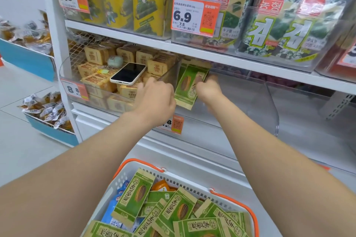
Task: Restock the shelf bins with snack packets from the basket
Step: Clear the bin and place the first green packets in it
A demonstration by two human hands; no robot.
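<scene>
Both arms reach into a clear shelf bin (231, 102) on the middle shelf. My left hand (154, 98) and my right hand (209, 88) grip a green snack packet (187, 86) from either side, holding it upright against the bin's left wall. More green packets stand just behind it. Below, a white basket with orange handles (248, 211) holds several green snack packets (179, 209), with blue and orange packets among them.
The bin to the left holds tan packets (100, 81) with a phone (128, 73) lying on top. On the upper shelf stand yellow boxes (119, 5) and seaweed packs (279, 25). Price tags hang on the bin fronts. Blue-edged shelves with snacks are at far left.
</scene>
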